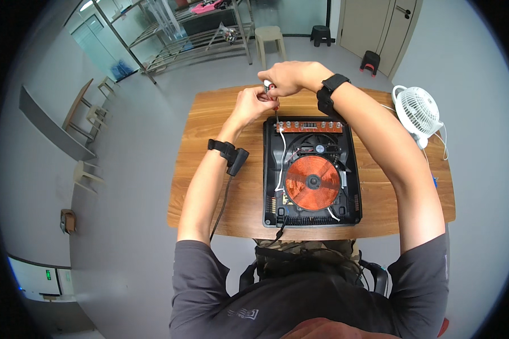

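Note:
An opened induction cooker (270, 169) lies on the table, its black casing showing a round copper coil (300, 183) and an orange circuit board strip (309, 127) along the far edge. My right hand (291, 78) is closed around the handle of a screwdriver (276, 114), which points down at the left end of that strip. Pinched fingers of my left hand (250, 105) close on the screwdriver lower down, just above its shaft. Its tip meets the board near a white cable (283, 151); the exact contact is too small to make out.
A small white fan (417, 110) with a cord stands at the right of the wooden table (218, 169). Beyond the table are a metal rack (192, 42), a beige stool (270, 37) and dark stools (320, 35). A black cord hangs from my left wrist strap (229, 153).

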Action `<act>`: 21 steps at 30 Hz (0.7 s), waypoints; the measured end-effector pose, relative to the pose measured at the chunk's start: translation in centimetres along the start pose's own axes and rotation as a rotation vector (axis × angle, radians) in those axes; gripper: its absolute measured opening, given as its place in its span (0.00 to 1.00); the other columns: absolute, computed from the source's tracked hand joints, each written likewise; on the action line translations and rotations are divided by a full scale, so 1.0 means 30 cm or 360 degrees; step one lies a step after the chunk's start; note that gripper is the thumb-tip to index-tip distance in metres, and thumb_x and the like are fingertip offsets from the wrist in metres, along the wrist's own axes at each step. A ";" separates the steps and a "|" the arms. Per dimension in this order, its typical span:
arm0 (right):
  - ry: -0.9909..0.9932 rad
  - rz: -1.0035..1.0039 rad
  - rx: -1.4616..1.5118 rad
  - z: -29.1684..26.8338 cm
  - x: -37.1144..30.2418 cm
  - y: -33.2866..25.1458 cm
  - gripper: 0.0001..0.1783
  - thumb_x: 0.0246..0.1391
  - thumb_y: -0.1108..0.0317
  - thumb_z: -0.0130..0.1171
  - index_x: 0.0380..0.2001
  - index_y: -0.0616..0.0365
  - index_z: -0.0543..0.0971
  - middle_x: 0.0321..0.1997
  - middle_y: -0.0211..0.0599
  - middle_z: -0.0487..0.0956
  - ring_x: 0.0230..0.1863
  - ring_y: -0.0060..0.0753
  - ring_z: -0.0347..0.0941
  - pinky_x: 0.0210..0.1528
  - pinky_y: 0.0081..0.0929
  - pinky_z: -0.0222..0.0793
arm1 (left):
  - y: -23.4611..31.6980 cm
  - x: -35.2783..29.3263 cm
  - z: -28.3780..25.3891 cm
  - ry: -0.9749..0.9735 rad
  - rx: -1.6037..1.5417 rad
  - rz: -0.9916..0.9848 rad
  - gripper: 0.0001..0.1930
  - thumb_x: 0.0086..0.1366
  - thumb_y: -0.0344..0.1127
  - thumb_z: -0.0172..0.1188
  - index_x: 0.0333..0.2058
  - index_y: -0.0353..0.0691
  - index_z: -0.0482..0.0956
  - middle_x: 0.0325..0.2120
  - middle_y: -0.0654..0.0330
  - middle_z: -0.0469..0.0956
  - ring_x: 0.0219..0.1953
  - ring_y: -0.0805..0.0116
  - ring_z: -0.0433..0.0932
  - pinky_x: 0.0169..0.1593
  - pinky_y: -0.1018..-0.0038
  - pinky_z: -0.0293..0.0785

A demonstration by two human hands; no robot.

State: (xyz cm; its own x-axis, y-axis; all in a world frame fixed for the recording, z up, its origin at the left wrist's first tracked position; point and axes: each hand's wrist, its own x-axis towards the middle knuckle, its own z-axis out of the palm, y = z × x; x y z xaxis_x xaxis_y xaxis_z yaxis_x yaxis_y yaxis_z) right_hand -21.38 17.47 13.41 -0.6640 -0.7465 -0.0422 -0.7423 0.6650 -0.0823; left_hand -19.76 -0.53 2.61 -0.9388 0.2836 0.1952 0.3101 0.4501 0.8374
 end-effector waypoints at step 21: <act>-0.0067 0.0060 -0.0001 0.042 0.023 0.044 0.21 0.57 0.55 0.63 0.48 0.58 0.77 0.35 0.51 0.84 0.41 0.59 0.81 0.45 0.49 0.76 | -0.031 0.031 0.064 0.0086 -0.0033 0.0038 0.12 0.56 0.33 0.70 0.37 0.34 0.84 0.30 0.60 0.87 0.36 0.75 0.85 0.47 0.76 0.79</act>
State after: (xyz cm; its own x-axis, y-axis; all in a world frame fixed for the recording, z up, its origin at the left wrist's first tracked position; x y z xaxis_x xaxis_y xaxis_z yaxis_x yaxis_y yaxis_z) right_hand -22.72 17.81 12.02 -0.6872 -0.7212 -0.0869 -0.7169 0.6927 -0.0791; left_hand -20.63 0.96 1.04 -0.9382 0.2478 0.2417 0.3297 0.4262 0.8424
